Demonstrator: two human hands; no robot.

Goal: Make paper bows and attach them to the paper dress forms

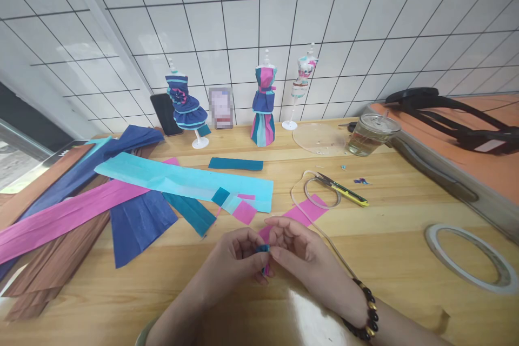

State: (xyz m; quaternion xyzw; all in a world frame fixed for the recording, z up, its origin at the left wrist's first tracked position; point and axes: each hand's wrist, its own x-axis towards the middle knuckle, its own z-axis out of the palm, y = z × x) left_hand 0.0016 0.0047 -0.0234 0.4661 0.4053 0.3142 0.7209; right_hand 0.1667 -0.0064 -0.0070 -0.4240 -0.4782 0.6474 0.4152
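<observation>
Between the fingertips of my left hand [245, 257] and my right hand [298, 251] is a small blue and pink piece of crepe paper [264, 249], largely hidden by the fingers. Both hands are closed in a pinch and meet low in the middle of the view. Just beyond them lies a pink paper strip [310, 211] on the wooden table. Small teal, light blue and pink squares [244, 210] sit to the left, partly over a long light blue strip [194, 179]. A beaded bracelet [371, 311] circles my right wrist.
Several crepe paper strips [135, 227] pile up at left. Three small dress forms [265, 100] stand along the tiled wall. A yellow and black utility knife [348, 192] lies near a thin cord [298, 194]. At right are a tape roll [470, 257] and a drinking glass [371, 135].
</observation>
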